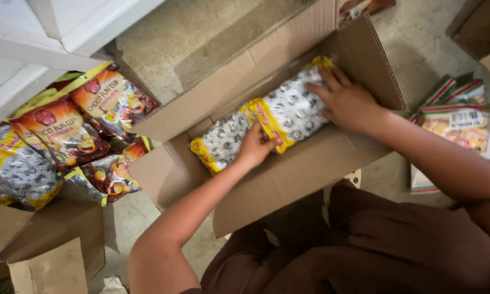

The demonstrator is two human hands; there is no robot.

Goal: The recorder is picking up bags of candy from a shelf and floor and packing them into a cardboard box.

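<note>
I am pressing both hands on grey-and-yellow packets inside the open carton: left grip pinching one's edge, right grip flat, open. Orange-brown packets are lying left of the carton.

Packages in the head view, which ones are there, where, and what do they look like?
Grey-and-yellow patterned snack bags: in the open brown cardboard box, under left hand and right hand.
Orange-and-brown glossy snack bags: piled at left.
Pale bags with red-green striped edges: floor, right.
White barcode label: on one.
</note>
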